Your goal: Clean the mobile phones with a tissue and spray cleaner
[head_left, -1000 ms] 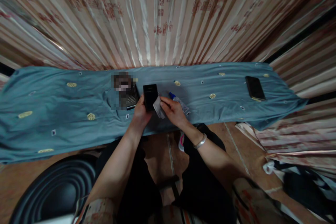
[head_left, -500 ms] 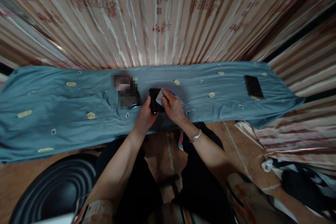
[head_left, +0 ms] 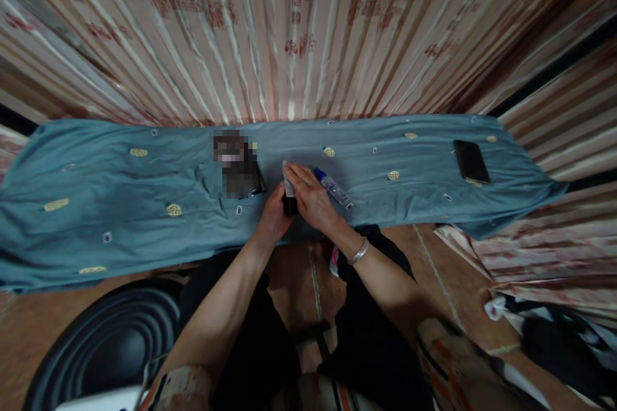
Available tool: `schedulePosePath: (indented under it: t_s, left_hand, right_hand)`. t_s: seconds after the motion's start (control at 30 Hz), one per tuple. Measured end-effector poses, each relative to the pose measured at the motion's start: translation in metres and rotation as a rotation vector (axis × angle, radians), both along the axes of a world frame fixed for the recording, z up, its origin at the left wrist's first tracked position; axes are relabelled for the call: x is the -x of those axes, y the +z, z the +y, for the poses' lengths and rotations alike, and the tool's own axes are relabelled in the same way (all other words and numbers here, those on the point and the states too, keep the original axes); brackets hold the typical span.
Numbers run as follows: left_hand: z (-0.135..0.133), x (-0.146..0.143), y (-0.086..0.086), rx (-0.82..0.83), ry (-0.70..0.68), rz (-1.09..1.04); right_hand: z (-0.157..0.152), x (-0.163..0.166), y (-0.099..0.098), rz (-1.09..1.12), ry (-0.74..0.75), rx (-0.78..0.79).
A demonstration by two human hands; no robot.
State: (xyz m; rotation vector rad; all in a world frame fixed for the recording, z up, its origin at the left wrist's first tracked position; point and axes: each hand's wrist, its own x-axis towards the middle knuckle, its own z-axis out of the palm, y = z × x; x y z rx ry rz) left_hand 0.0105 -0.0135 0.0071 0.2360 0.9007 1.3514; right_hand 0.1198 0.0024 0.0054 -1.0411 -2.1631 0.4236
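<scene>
The right hand (head_left: 312, 200) has flattened over the black box (head_left: 290, 207), fingers together against a white wipe (head_left: 288, 185). Between both hands, the box's visible strip runs lengthwise away from the person, left hand (head_left: 274, 215) clasping, fingertips hidden.

The person's left hand (head_left: 276, 212) grips the black case (head_left: 290, 206) from its left, while the right hand (head_left: 314, 202) bends over its right side, fingers (head_left: 301, 177) together, both forearms (head_left: 226, 295) slanting inward toward it.
</scene>
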Motion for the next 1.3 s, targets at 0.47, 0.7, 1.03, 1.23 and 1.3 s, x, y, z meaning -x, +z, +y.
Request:
schedulePosePath:
  t_s: [0.47, 0.7, 1.03, 1.23, 1.3]
  left_hand:
    - [0.012, 0.048, 0.009, 0.046, 0.029, -0.044]
    - [-0.002, 0.047, 0.008, -0.024, 0.153, -0.028]
    - [-0.017, 0.028, 0.005, -0.131, 0.206, 0.097]
    - [-0.021, 0.033, 0.000, -0.179, 0.244, 0.123]
    - [-0.020, 0.036, 0.001, -0.171, 0.252, 0.104]
  right_hand:
    - [-0.028, 0.024, 0.000, 0.039, 0.149, -0.032]
    - [-0.016, 0.031, -0.004, 0.214, 0.000, 0.129]
    - [0.008, 0.037, 0.004, 0.539, -0.126, 0.352]
    - [0.003, 0.044, 0.006, 0.640, -0.121, 0.501]
    - [-0.002, 0.048, 0.007, 0.649, -0.102, 0.512]
